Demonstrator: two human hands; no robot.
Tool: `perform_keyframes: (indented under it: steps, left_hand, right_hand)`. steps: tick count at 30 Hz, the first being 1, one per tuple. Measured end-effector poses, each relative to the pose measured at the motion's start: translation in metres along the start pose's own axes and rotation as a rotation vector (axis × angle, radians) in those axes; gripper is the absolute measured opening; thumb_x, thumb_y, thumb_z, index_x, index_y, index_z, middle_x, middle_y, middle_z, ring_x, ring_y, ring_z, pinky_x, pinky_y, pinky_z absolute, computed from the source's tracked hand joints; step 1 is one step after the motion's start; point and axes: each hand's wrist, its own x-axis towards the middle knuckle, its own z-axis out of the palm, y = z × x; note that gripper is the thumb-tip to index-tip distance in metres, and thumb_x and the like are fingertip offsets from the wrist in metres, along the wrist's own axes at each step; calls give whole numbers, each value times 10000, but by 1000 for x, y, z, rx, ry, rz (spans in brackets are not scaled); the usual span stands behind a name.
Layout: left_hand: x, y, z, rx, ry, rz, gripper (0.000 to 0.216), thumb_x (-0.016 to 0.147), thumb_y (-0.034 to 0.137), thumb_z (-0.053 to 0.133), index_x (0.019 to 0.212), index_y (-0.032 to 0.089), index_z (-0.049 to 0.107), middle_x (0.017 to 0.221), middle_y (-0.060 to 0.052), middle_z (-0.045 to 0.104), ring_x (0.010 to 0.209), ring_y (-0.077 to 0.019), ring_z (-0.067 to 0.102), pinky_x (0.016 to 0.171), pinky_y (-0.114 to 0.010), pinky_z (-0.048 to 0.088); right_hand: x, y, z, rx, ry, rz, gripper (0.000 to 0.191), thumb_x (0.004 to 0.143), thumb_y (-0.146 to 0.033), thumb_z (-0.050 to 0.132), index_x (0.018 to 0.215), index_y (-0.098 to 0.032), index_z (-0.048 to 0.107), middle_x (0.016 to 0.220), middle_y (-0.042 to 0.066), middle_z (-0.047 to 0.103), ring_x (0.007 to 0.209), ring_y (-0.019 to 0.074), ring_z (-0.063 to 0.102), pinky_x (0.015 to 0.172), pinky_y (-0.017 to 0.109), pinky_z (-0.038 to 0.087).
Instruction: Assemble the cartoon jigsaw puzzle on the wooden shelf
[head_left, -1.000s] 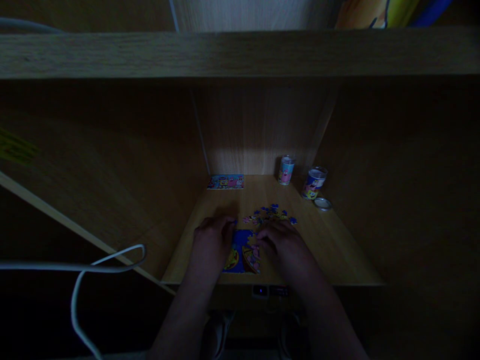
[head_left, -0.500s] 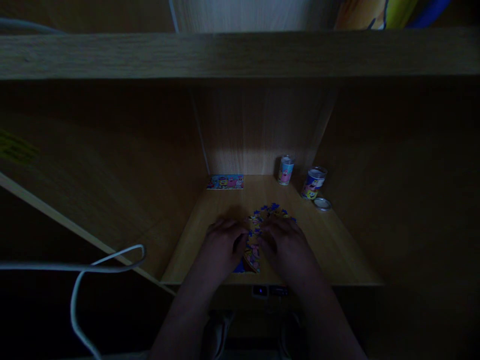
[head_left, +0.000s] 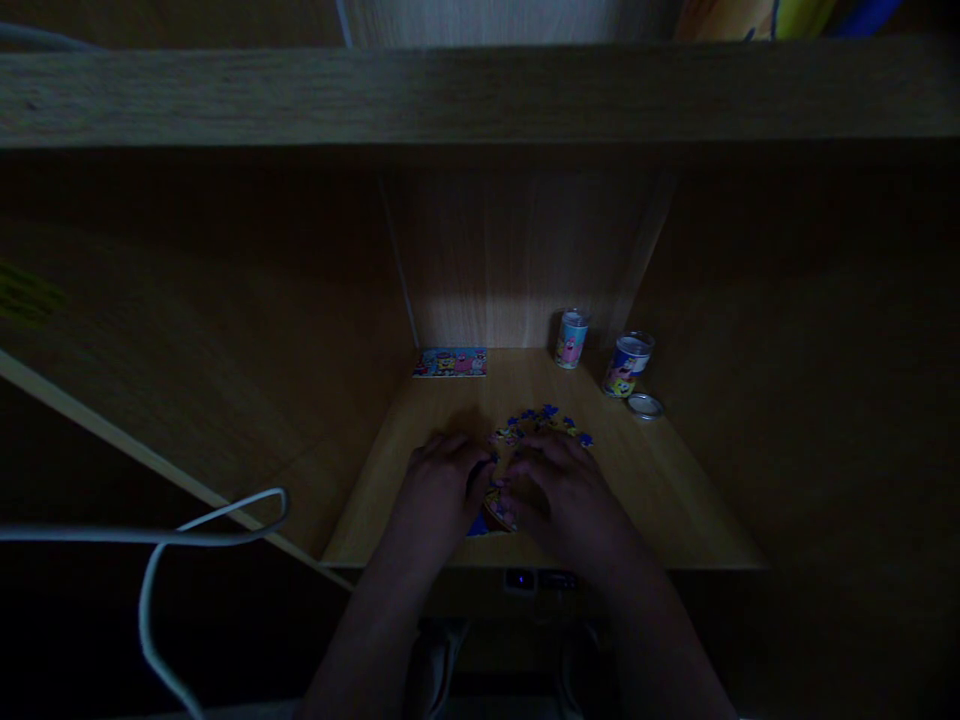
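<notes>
My left hand [head_left: 442, 490] and my right hand [head_left: 559, 490] lie close together over a partly joined cartoon jigsaw puzzle [head_left: 499, 510] near the desk's front edge. They hide most of it, leaving only a blue corner and a patterned patch showing. Fingers of my right hand rest on the pieces, but the dim light hides whether either hand holds one. Just beyond my fingertips lies a loose scatter of small blue and pink jigsaw pieces [head_left: 544, 425].
A cartoon picture card [head_left: 450, 362] lies at the back of the wooden desk [head_left: 660, 500]. Two printed tins [head_left: 571, 338] [head_left: 627, 365] stand back right, with a round metal lid [head_left: 645, 405] beside them. A shelf board [head_left: 480, 95] crosses overhead; a white cable [head_left: 172, 530] hangs left.
Over the last second my left hand has moved right, and both hands have closed in over the puzzle. Much less of its blue surface shows now.
</notes>
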Motion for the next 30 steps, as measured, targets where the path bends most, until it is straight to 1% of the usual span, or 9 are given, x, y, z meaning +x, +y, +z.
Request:
perform_keyframes:
  steps: [4, 9, 14, 16, 20, 25, 27, 30]
  left_hand:
    - [0, 4, 1, 35, -7, -6, 121, 1063, 152, 693, 1061, 220, 793, 1112, -92, 800, 1081, -304, 732, 960, -467, 557]
    - [0, 8, 2, 74, -3, -6, 115, 1074, 178, 683, 1046, 214, 788, 1077, -88, 791, 1047, -302, 731, 941, -465, 556]
    - [0, 9, 2, 82, -2, -5, 157, 1101, 202, 647, 1092, 214, 803, 1104, -99, 799, 1051, -303, 739, 945, -465, 554]
    - [0, 10, 1, 73, -7, -3, 166, 1105, 202, 641, 1079, 213, 804, 1112, -101, 803, 1049, -297, 740, 941, -456, 550]
    - [0, 10, 0, 73, -10, 0, 164, 1095, 191, 649, 1035, 209, 801, 1097, -100, 805, 1023, -293, 737, 936, -455, 548]
    - [0, 12, 0, 91, -10, 7, 171, 1105, 197, 630, 1069, 211, 797, 1105, -101, 798, 1035, -297, 738, 934, -458, 551]
    - [-1, 12, 0, 102, -13, 4, 171, 1111, 204, 625, 1079, 209, 793, 1100, -99, 797, 1040, -300, 738, 940, -463, 551]
    - [-1, 11, 1, 115, -5, 6, 174, 1116, 216, 624, 1065, 204, 790, 1091, -103, 797, 1031, -301, 737, 943, -469, 553]
  right_hand:
    - [1, 2, -1, 47, -28, -6, 170, 961, -247, 860, 1092, -256, 751, 1450, 76, 722, 1478, 317, 580, 1284, 558, 456]
    - [1, 4, 0, 91, -54, -35, 147, 967, -225, 853, 1033, -253, 724, 1410, 69, 729, 1432, 286, 610, 1250, 512, 486]
    - [0, 1, 1, 44, -32, -33, 143, 1008, -251, 781, 1140, -252, 725, 1422, 96, 720, 1480, 327, 572, 1298, 579, 431]
    - [0, 0, 0, 46, -41, -43, 183, 1004, -285, 801, 1162, -248, 717, 1413, 97, 722, 1466, 330, 574, 1300, 582, 425]
    - [2, -2, -2, 69, -66, -37, 298, 933, -316, 897, 1142, -253, 694, 1409, 93, 712, 1446, 329, 582, 1280, 576, 445]
    - [3, -1, -3, 102, -71, -58, 239, 938, -265, 887, 1057, -260, 680, 1357, 70, 721, 1413, 300, 605, 1271, 548, 455]
    - [2, -1, -3, 90, -57, -57, 233, 961, -279, 863, 1126, -263, 698, 1376, 81, 716, 1425, 305, 599, 1269, 555, 459]
    - [1, -2, -2, 42, -48, -58, 341, 983, -311, 833, 1293, -273, 697, 1448, 105, 695, 1465, 330, 574, 1280, 595, 446]
